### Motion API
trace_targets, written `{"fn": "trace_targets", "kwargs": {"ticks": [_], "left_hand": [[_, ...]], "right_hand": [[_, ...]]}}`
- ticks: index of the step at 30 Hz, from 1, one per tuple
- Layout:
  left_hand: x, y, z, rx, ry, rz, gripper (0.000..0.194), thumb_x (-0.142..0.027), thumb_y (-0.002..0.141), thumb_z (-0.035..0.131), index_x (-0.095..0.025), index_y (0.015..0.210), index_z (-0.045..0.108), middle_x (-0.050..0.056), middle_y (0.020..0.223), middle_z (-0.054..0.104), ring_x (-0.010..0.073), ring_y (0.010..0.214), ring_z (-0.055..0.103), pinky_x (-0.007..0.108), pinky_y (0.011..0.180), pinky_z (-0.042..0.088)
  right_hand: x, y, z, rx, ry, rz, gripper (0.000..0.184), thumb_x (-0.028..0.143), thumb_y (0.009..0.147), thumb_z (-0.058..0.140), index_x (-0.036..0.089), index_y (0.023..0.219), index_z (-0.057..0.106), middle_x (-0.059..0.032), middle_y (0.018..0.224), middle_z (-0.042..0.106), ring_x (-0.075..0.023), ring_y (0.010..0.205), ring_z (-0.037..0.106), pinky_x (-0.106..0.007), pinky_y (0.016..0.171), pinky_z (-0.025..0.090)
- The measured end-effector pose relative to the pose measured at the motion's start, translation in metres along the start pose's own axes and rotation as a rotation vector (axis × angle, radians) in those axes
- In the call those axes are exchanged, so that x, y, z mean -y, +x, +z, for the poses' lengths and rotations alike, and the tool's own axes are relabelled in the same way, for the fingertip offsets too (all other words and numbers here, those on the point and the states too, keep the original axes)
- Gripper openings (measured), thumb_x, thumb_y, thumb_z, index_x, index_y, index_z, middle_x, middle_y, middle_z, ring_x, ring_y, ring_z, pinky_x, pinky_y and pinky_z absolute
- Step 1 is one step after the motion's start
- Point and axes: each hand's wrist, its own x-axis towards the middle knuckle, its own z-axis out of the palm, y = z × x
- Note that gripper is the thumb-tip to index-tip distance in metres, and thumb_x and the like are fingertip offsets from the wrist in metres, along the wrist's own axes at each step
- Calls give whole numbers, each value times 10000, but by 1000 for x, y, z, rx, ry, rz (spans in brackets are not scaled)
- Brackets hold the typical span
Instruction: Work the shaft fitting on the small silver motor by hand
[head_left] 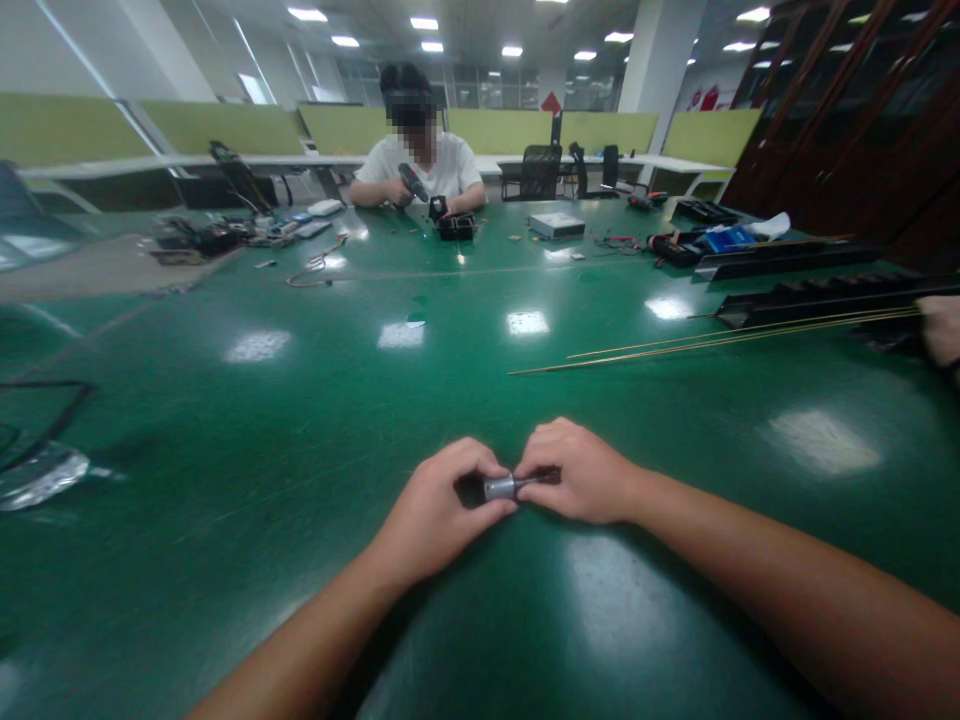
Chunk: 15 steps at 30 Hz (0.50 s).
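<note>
Low over the green table, my left hand [442, 505] grips a small grey metallic cylinder [498, 488] between thumb and fingers. Its kind is not clear. My right hand [576, 472] is closed just beside it, pinching a thin dark stem [541, 477] at the cylinder's right end. Whether stem and cylinder are one piece I cannot tell. The fingertips of both hands nearly meet, and part of the cylinder is hidden by the left fingers.
Across the green table [337, 390] a person [420, 160] holds a power drill [412, 182] over a black part [456, 228]. Another person's hand [939, 328] at right holds long thin rods [675, 345]. Black rails [817, 300], a silver box [556, 225] and a clear plastic item [45, 475] lie around.
</note>
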Motion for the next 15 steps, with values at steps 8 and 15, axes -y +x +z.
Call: {"fn": "trace_targets", "kwargs": {"ticks": [8, 15], "left_hand": [[-1, 1, -1, 7, -45, -15, 111, -285, 891, 643, -184, 859, 675, 42, 903, 691, 186, 864, 643, 296, 798, 495], [-2, 2, -1, 19, -25, -53, 113, -287, 849, 685, -188, 901, 701, 38, 899, 700, 189, 848, 647, 293, 773, 500]], "right_hand": [[-4, -2, 1, 10, -26, -16, 100, 285, 830, 707, 196, 873, 723, -22, 804, 709, -165, 802, 620, -303, 773, 382], [-4, -2, -1, 19, -21, -16, 104, 288, 838, 700, 191, 863, 724, -21, 797, 703, -161, 791, 619, -302, 770, 382]]}}
